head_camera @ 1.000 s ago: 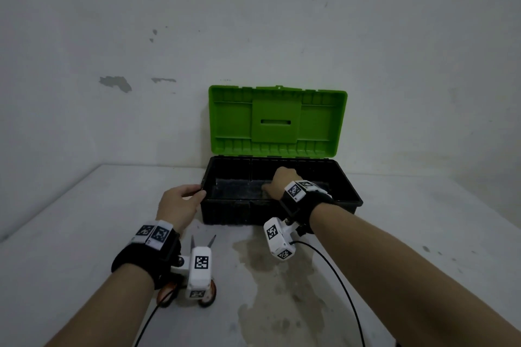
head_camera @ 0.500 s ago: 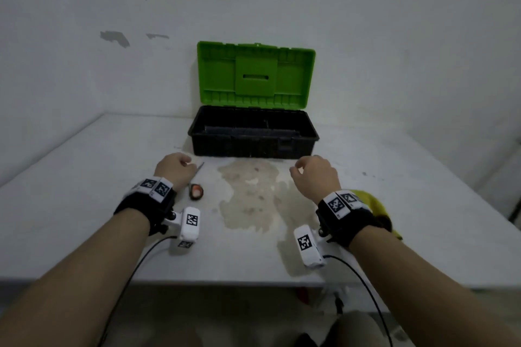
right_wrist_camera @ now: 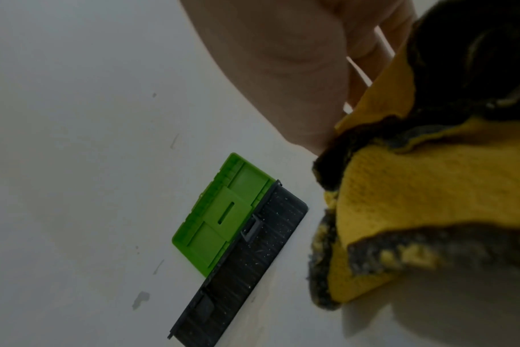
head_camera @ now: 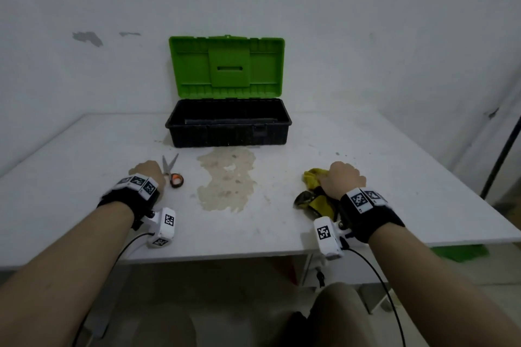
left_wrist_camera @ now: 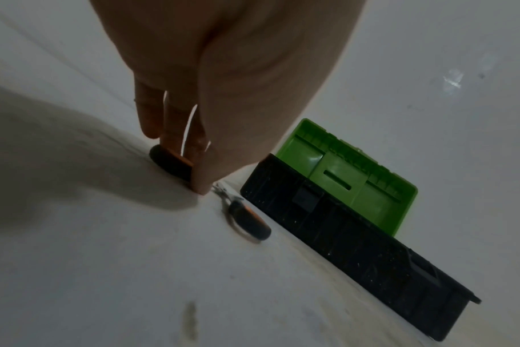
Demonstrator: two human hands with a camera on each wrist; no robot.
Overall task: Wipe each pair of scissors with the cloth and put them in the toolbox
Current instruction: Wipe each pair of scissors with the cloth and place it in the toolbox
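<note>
A pair of scissors (head_camera: 170, 167) with black and orange handles lies on the white table (head_camera: 84, 163), blades spread towards the toolbox. My left hand (head_camera: 150, 171) is at its left handle. In the left wrist view my left hand (left_wrist_camera: 181, 162) pinches one handle loop (left_wrist_camera: 170, 164) between thumb and fingers, while the other loop (left_wrist_camera: 250, 221) lies on the table. My right hand (head_camera: 339, 179) grips a crumpled yellow cloth (head_camera: 311, 177) at the table's right; thumb and fingers close on the cloth (right_wrist_camera: 401, 199). The toolbox (head_camera: 228, 132) stands open at the back, green lid (head_camera: 227, 67) upright.
A brownish stain (head_camera: 227, 177) marks the table between my hands. The table's front edge (head_camera: 225, 258) runs close to my wrists. A wall rises right behind the toolbox. A dark pole (head_camera: 504, 155) leans at the far right, with something green (head_camera: 462, 252) on the floor.
My right hand came out of the toolbox and back to the right onto the cloth. My left hand left the toolbox's rim and went to the scissors. The head view pulled back.
</note>
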